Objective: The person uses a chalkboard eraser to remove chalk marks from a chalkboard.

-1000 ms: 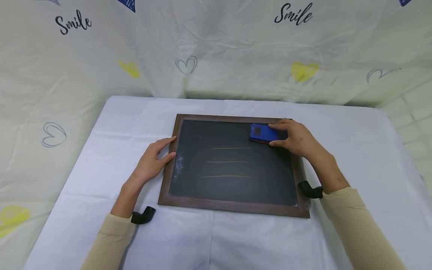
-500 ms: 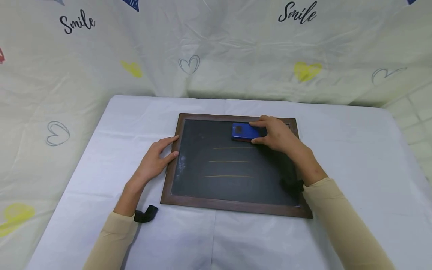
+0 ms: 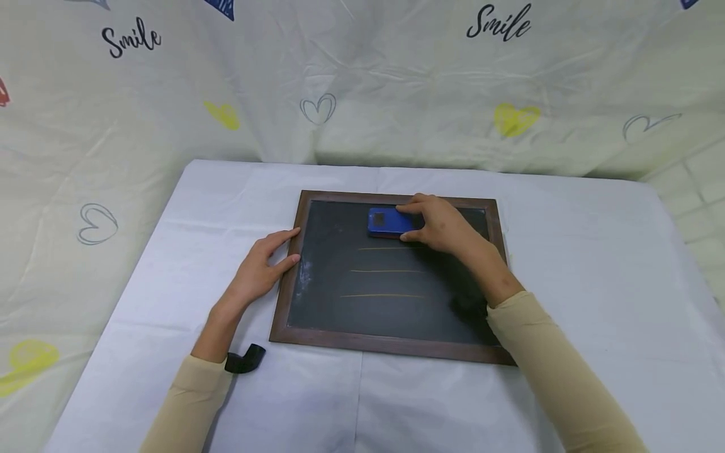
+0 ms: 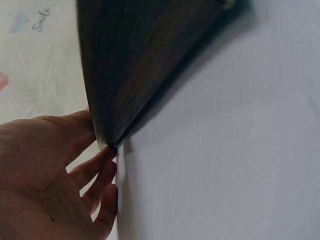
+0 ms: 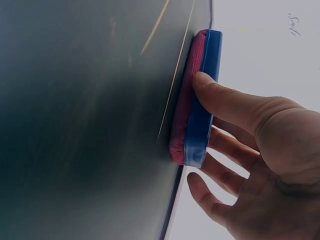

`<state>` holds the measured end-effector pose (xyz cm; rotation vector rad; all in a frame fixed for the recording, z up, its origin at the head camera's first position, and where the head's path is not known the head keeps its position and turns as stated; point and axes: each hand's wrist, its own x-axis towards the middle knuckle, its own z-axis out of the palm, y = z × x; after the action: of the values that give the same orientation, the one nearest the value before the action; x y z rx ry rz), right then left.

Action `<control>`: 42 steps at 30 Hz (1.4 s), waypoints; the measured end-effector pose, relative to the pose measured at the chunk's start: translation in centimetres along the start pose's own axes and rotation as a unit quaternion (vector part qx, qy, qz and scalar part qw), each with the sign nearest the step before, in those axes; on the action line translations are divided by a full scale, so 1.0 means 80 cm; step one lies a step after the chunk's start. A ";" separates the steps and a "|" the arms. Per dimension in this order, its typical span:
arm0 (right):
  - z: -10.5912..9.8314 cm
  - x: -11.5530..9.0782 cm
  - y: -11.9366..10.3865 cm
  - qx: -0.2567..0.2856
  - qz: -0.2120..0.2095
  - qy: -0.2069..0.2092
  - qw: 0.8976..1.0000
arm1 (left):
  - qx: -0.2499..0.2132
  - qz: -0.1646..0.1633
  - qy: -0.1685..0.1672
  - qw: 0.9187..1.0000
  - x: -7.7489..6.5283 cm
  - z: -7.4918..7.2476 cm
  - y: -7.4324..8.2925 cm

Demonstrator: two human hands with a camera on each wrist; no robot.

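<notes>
A framed chalkboard (image 3: 391,314) with a brown wooden frame (image 3: 385,345) lies on the white-covered table in the head view. Three thin yellowish lines (image 3: 385,271) run across its dark surface. My right hand (image 3: 442,226) grips a blue chalkboard eraser (image 3: 381,221) near the top middle of the board, thumb on the near side and fingers on the far side. In the right wrist view, the eraser's pink pad (image 5: 183,115) faces the board. At the frame's left side, my left hand (image 3: 257,270) rests thumb and fingertips against the edge.
A whitish smudge (image 3: 304,275) marks the board's left part. White cloth (image 3: 595,264) covers the table, with a printed curtain (image 3: 396,75) hanging behind it. A black wrist mount (image 3: 245,360) sticks out from the left sleeve.
My right hand has slid the eraser leftward along the top of the board, from near the right corner to the middle. The left hand stays at the frame.
</notes>
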<state>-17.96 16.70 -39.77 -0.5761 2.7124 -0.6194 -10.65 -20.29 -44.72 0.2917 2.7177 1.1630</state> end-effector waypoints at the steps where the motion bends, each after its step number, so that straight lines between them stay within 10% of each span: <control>1: 0.001 0.002 -0.003 0.000 -0.002 0.000 1.000 | 0.001 -0.001 0.000 1.000 0.000 0.000 0.000; 23: 0.018 0.030 -0.054 -0.018 -0.021 -0.027 0.999 | 0.000 -0.001 0.001 1.000 0.000 0.000 -0.003; 42: 0.013 0.017 -0.043 -0.027 0.002 -0.023 0.999 | -0.003 0.002 -0.009 1.000 -0.002 -0.003 -0.001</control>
<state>-17.70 12.88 -39.32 -0.5914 2.6930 -0.5260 -10.53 -20.53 -44.61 0.3050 2.6992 1.1653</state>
